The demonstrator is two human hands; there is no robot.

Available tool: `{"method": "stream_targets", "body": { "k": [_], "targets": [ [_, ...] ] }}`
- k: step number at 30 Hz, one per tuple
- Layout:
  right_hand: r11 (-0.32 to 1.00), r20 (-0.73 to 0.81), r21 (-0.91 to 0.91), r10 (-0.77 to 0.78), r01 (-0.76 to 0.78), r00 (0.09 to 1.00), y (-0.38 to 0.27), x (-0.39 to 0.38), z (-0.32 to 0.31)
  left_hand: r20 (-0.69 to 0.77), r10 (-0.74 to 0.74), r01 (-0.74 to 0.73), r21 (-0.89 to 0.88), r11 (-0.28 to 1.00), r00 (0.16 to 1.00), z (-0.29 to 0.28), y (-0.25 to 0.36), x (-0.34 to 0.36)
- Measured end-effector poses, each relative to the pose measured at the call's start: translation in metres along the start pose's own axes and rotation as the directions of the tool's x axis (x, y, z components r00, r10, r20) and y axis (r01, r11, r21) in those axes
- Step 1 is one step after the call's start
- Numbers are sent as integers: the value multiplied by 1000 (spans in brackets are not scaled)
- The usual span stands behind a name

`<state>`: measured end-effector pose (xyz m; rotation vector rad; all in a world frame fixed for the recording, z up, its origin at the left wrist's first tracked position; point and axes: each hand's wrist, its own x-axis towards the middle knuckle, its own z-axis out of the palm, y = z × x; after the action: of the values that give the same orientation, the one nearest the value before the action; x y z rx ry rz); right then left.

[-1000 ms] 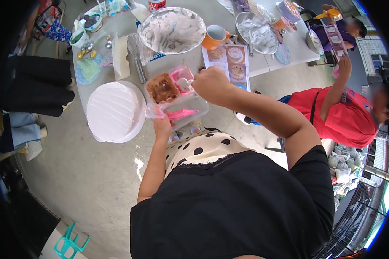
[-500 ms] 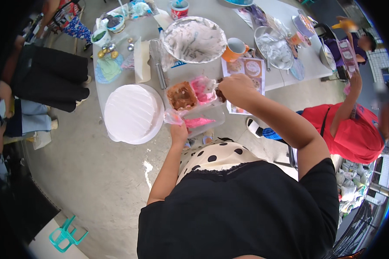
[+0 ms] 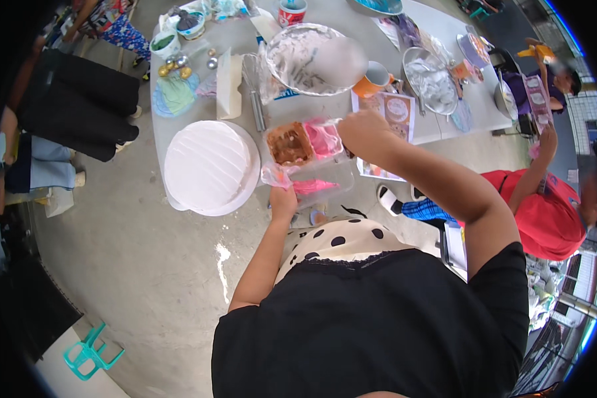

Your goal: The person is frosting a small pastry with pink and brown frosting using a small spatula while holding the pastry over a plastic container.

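My left hand (image 3: 284, 201) is closed round the gathered clear plastic bag (image 3: 276, 176), which has pink smears. My right hand (image 3: 366, 132) is closed at the right side of a tub of pink icing (image 3: 324, 139). In the earlier picture a pale utensil reached from its fingers into the pink; now the hand mostly hides it. Left of the pink tub sits a tub of brown icing (image 3: 289, 144). A clear tray (image 3: 341, 192) lies below them, with a bright pink filled bag (image 3: 314, 186) on it. To the left stands a round white-iced cake (image 3: 212, 169).
On the table are a foil-lined bowl of whitish icing (image 3: 292, 56), an orange mug (image 3: 373, 78), a printed picture sheet (image 3: 401, 118), a metal tube (image 3: 257, 109) and a second bowl (image 3: 434, 86). A person in red (image 3: 544, 219) is at the right. A green stool (image 3: 91, 351) stands lower left.
The table and its things have shifted rightward and slightly up in the picture. My right hand has moved a little, and the utensil end in the pink tub is now harder to see.
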<state>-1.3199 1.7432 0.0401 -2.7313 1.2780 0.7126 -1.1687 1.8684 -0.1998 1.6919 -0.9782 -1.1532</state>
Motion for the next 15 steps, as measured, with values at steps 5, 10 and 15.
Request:
{"method": "stream_targets", "body": {
  "k": [5,10,15],
  "targets": [
    [990,126,-136,-22,39,992,-19,17,7,-69,-33,26,-92,995,997,4,6,-2],
    [999,119,-12,-35,37,992,-3,20,1,-100,2,-6,-48,999,995,8,-22,7],
    [987,300,2,-152,159,942,42,43,21,-63,-16,14,-41,999,998,6,-10,7]
  ]
}}
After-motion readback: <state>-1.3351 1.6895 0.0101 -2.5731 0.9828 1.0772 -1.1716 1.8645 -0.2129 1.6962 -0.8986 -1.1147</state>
